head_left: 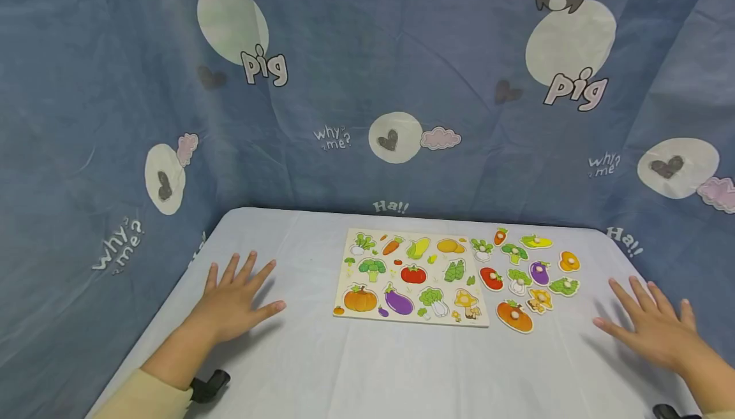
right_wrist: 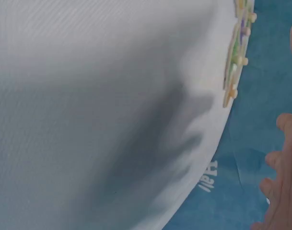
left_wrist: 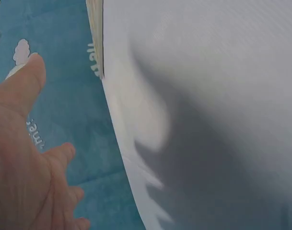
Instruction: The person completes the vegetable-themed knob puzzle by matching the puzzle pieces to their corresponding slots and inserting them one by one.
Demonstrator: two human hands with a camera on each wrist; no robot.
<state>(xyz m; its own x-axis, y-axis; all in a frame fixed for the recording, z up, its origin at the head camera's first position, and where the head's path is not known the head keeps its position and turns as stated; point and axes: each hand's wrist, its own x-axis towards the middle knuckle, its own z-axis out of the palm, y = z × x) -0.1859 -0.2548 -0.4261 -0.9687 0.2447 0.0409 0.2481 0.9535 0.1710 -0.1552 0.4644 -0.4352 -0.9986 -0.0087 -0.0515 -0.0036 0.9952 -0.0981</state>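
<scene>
My left hand (head_left: 232,307) hovers above the left part of the white table with fingers spread, holding nothing. Over at the right, my right hand (head_left: 660,330) is spread the same way and touches nothing. Between them lies a flat puzzle board (head_left: 422,279) printed with vegetables. Loose knobbed vegetable pieces lie along its right side, among them a pumpkin piece (head_left: 515,317), a tomato piece (head_left: 491,279), an eggplant piece (head_left: 540,272) and a yellow-orange piece (head_left: 569,261), the one nearest my right hand. In the left wrist view, the board's edge (left_wrist: 96,38) shows beyond my thumb.
The table has a white cloth (head_left: 344,374) over it. A blue curtain (head_left: 321,55) with pig prints hangs behind and along the sides. Dark wrist straps (head_left: 210,386) sit on both wrists. Each hand casts a shadow on the cloth.
</scene>
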